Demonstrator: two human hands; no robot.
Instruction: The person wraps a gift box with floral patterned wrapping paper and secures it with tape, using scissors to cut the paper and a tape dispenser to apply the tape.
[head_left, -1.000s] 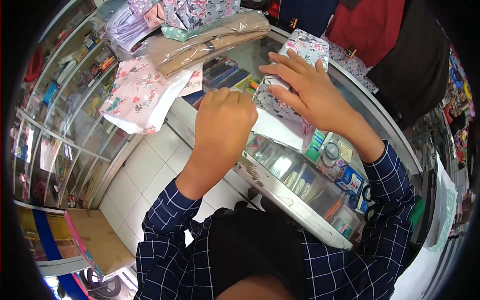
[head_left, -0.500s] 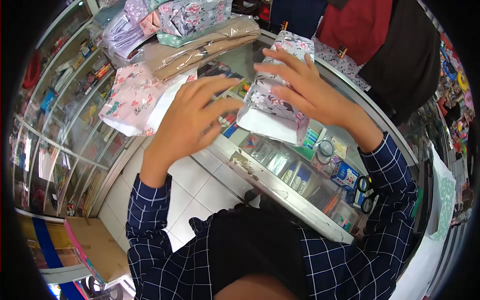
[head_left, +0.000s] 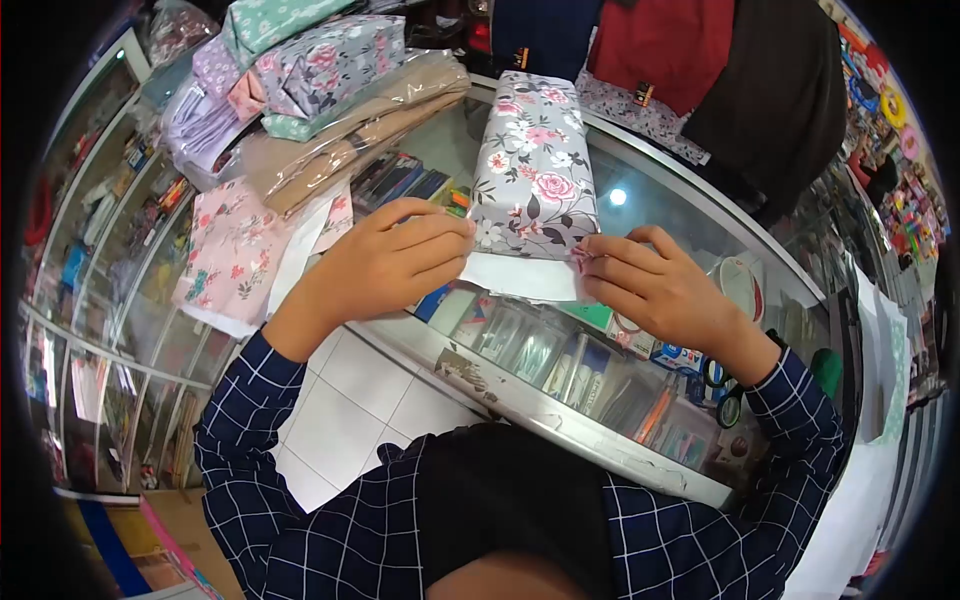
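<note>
A box-shaped package in grey floral wrapping paper (head_left: 532, 165) lies on the glass counter, its near end toward me. From that end a flap of the paper sticks out, white underside up (head_left: 525, 277). My left hand (head_left: 400, 258) is closed at the near left corner, fingertips pinching the paper there. On the opposite corner, my right hand (head_left: 655, 285) pinches a folded edge of the paper between thumb and fingers. The package's near corners are partly hidden behind my fingertips.
Pink floral paper (head_left: 235, 245) lies at the left, beside brown cloth in clear plastic (head_left: 365, 130). More wrapped parcels (head_left: 325, 65) are piled behind. Dark and red garments (head_left: 665, 50) hang beyond the glass counter (head_left: 660, 200). Scissors (head_left: 728, 408) are at the right.
Both hands have come down to the package's near corners and closed on the paper. The package now shows straighter, and its floral top is uncovered. My view has shifted slightly.
</note>
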